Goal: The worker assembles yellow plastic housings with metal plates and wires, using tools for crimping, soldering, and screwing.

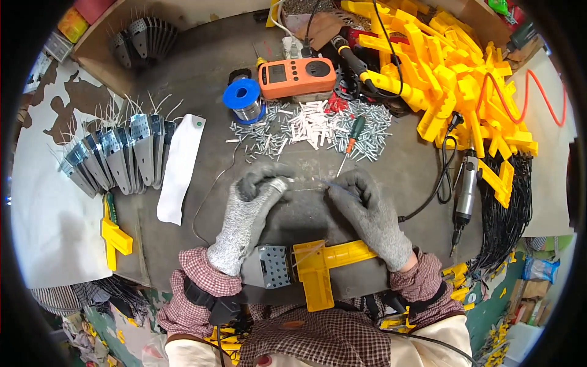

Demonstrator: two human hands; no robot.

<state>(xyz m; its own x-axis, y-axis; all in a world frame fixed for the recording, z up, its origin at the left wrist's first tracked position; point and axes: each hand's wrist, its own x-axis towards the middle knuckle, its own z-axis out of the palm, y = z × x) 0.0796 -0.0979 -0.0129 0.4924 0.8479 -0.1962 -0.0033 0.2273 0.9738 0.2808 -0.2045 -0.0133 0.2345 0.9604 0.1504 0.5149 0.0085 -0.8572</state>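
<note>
Both hands wear grey knit gloves. My left hand [257, 196] is curled shut on a small silvery part [280, 183] held between thumb and fingers. My right hand [367, 208] pinches a thin blue-tipped wire [335, 183] that points toward the left hand. A thin clear wire [306, 188] runs between the two hands. Just below my wrists, at the bench's near edge, lies a yellow plastic bracket [324, 263] joined to a perforated metal block [273, 266].
Piles of small metal pins [263, 137] and white sleeves [312, 122] lie beyond the hands, beside a screwdriver [351, 137], a solder spool [243, 101] and an orange meter [296, 76]. Yellow brackets [452, 79] heap at right. Metal parts [122, 156] stand at left. An electric driver [466, 192] lies at right.
</note>
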